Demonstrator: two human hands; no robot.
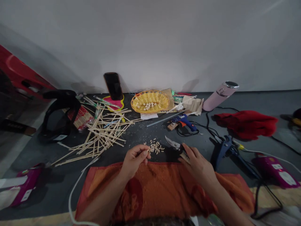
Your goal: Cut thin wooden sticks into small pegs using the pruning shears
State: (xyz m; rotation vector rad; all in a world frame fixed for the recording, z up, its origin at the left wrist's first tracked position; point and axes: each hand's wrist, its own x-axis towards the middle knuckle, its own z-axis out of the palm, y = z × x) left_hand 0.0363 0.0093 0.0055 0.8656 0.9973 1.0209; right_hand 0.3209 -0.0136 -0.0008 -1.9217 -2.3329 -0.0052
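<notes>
My left hand (136, 158) pinches a small pale bit of wooden stick (148, 151) between thumb and fingertips. It hovers over the near edge of an orange towel (162, 188). Just beyond lies a loose pile of short cut stick pieces (157, 147) on the dark tabletop. My right hand (197, 163) is closed around the handles of pruning shears (173, 144), whose curved blades point left and away, beside the pile. Most of the handles are hidden under my fingers.
Long thin sticks (103, 135) lie heaped at the left. A yellow wicker basket (133, 106) with small pieces inside stands behind the pile. Right of it are a blue glue gun (183, 121), a pink flask (217, 97), a red cloth (246, 122) and cables. A phone (113, 86) stands upright behind.
</notes>
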